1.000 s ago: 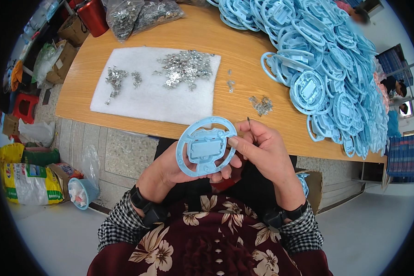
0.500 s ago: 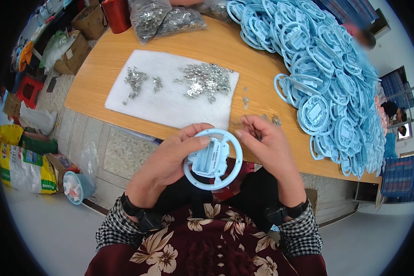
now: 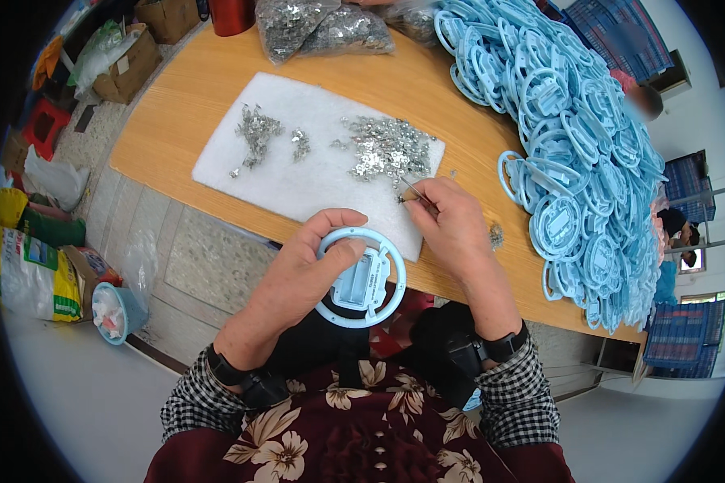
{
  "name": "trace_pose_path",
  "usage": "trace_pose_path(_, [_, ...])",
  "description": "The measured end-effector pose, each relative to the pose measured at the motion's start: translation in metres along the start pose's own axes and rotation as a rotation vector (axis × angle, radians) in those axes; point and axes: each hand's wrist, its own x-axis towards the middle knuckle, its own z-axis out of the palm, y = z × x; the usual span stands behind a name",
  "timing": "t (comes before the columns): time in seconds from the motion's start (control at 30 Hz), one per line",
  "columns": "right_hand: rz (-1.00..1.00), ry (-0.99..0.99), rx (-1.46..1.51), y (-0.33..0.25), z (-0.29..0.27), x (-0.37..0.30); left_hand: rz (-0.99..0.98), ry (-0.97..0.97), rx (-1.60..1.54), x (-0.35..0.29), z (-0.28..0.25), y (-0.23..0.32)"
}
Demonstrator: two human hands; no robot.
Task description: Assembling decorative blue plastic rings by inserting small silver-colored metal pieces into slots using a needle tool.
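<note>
Head view shows one light-blue plastic wheel (image 3: 362,286) in hand and a heap of similar wheels (image 3: 572,161), overlapping too much to count. Metal pieces lie in three clusters: a large one (image 3: 383,149), a medium one (image 3: 258,133) and a small one (image 3: 300,145), the single pieces too small to number. Three clear bags (image 3: 346,32) appear, one only partly visible.

The left hand (image 3: 310,258) is clamped on the held wheel, thumb over the rim at its upper left, the other fingers mostly hidden; this wheel is just off the near edge of the desk (image 3: 169,121), above the lap, its hollow hub facing up. The right hand (image 3: 451,221) has thumb and fingers pinched together on a thin metal tool (image 3: 412,190), whose tip is near the lower edge of the large cluster; whether the tip grips a piece cannot be told.

All three clusters lie on one white pad (image 3: 322,189) by the desk's near edge. Loose pieces (image 3: 495,236) show beside the right wrist. The heap covers the desk's right side; the bags sit along its far edge, and a red container (image 3: 231,16) is at its far left corner. On the floor to the left are a blue bucket (image 3: 129,310) and a red stool (image 3: 47,129).
</note>
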Motion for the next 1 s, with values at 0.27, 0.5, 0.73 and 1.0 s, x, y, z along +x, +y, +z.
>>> trace_pose_path(0.27, [0.063, 0.022, 0.052, 0.001, 0.006, 0.0, 0.017, -0.012, 0.055, 0.003, 0.004, 0.002])
trace_pose_path(0.5, [0.205, -0.004, 0.336, 0.012, 0.005, -0.002, 0.025, -0.009, 0.12, 0.002, 0.008, 0.001])
trace_pose_path(0.73, [0.227, 0.057, 0.279, 0.013, 0.001, -0.003, 0.04, -0.007, 0.183, 0.007, 0.016, 0.002])
trace_pose_path(1.0, [0.217, -0.044, 0.633, 0.019, -0.004, -0.005, 0.218, 0.012, 0.551, 0.031, 0.011, 0.01])
